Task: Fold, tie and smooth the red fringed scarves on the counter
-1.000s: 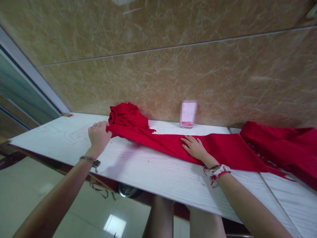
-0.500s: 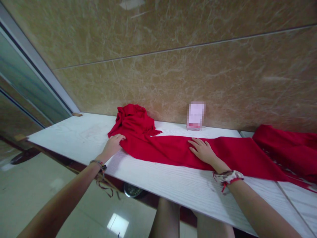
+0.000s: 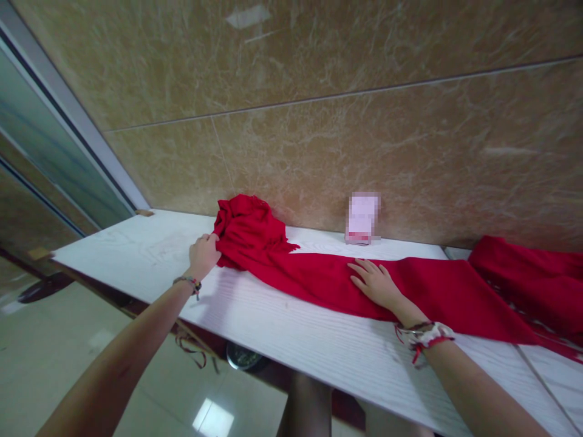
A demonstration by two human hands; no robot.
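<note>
A long red scarf (image 3: 314, 282) with a fringe lies along the white tabletop (image 3: 282, 331), bunched into a crumpled heap at its left end. My left hand (image 3: 203, 254) has its fingers curled around the left edge of that heap, gripping the cloth. Flat on the smooth middle stretch of the scarf rests my right hand (image 3: 374, 282), fingers spread. Farther right, another bunch of red cloth (image 3: 528, 282) lies at the scarf's right end; whether it is one piece with the scarf I cannot tell.
A blurred-out pinkish box or card (image 3: 362, 217) stands against the brown marbled wall (image 3: 291, 158) behind the table. A seam crosses the tabletop at right. Under the front edge, a round bowl-like thing (image 3: 245, 357) shows near the floor. A glass panel (image 3: 50, 133) is at left.
My left hand has moved a little up and left, closing on the scarf's bunched end and drawing its lower edge up. The right hand stays flat in place. The view has shifted slightly.
</note>
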